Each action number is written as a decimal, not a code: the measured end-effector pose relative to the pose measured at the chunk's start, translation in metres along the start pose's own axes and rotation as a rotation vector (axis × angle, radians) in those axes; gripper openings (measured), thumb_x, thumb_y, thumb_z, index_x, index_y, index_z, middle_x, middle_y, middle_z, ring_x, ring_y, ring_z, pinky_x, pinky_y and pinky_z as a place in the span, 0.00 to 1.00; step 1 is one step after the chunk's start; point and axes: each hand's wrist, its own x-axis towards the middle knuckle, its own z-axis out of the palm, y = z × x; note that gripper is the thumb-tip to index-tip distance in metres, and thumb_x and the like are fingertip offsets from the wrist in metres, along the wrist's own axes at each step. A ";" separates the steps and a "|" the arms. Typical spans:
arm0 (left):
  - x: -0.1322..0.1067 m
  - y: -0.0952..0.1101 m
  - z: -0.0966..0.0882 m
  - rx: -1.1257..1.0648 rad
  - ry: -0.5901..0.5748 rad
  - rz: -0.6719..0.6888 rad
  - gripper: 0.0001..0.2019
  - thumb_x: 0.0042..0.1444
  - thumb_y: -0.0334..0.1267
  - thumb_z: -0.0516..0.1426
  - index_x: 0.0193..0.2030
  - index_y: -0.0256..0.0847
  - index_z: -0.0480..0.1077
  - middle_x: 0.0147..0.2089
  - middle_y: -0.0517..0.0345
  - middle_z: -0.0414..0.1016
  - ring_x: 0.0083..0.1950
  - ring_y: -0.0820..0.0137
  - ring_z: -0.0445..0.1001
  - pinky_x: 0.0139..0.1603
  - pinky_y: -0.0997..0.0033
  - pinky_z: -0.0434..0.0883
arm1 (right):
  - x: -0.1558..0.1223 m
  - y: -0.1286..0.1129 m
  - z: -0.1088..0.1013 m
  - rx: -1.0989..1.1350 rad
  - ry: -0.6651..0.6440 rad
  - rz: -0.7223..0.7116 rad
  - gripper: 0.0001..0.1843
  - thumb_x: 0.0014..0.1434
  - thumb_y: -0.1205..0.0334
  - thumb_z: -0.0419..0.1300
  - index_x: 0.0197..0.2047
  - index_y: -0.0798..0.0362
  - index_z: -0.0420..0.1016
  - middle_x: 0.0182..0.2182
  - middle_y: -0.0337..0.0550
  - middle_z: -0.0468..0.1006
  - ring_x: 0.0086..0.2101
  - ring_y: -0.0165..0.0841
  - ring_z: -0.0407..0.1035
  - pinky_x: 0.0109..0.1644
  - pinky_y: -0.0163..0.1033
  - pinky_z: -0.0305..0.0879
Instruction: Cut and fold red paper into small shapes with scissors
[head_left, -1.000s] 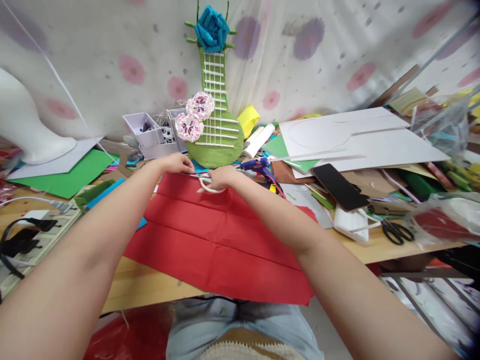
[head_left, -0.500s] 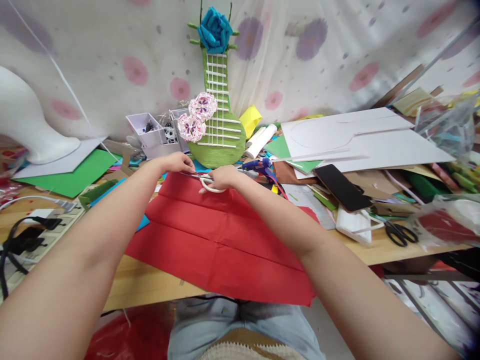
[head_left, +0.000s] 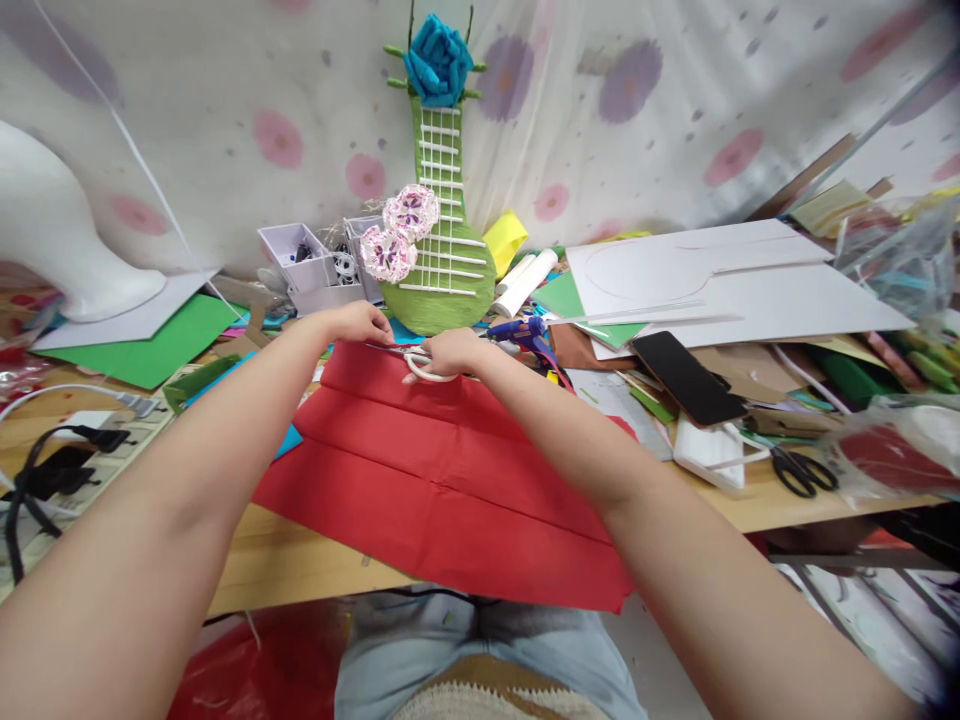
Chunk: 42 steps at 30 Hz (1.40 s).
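head camera | looks forward and down | near, above table (head_left: pixel 300 560)

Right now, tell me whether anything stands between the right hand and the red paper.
Only the white-handled scissors that the right hand holds over the far edge of the red paper. Nothing else visible intervenes; the left hand is off to the scissors' left.

We can't read any text, label, brand, number or sign: nothing legible on the red paper (head_left: pixel 450 440), the phone (head_left: pixel 688 377) right of it, or the power strip (head_left: pixel 144 430) left of it.
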 end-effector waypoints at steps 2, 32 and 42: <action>0.000 0.000 -0.001 -0.005 -0.008 0.006 0.17 0.37 0.48 0.58 0.30 0.39 0.78 0.32 0.58 0.78 0.36 0.68 0.71 0.36 0.75 0.64 | 0.001 0.001 0.000 -0.008 0.018 0.000 0.41 0.48 0.26 0.48 0.46 0.52 0.75 0.41 0.54 0.78 0.44 0.47 0.72 0.42 0.42 0.66; -0.007 -0.003 -0.006 -0.062 -0.009 0.002 0.19 0.38 0.51 0.60 0.32 0.39 0.78 0.35 0.56 0.78 0.40 0.67 0.71 0.40 0.74 0.65 | 0.017 -0.008 -0.002 0.068 -0.019 0.020 0.45 0.47 0.25 0.49 0.53 0.54 0.70 0.49 0.55 0.74 0.49 0.48 0.69 0.50 0.47 0.65; -0.007 -0.003 -0.005 -0.137 0.009 0.003 0.19 0.35 0.51 0.61 0.31 0.38 0.77 0.33 0.56 0.78 0.37 0.67 0.71 0.38 0.73 0.65 | 0.029 -0.018 -0.001 0.061 0.007 0.012 0.46 0.48 0.25 0.47 0.52 0.55 0.71 0.48 0.56 0.75 0.48 0.48 0.70 0.49 0.46 0.65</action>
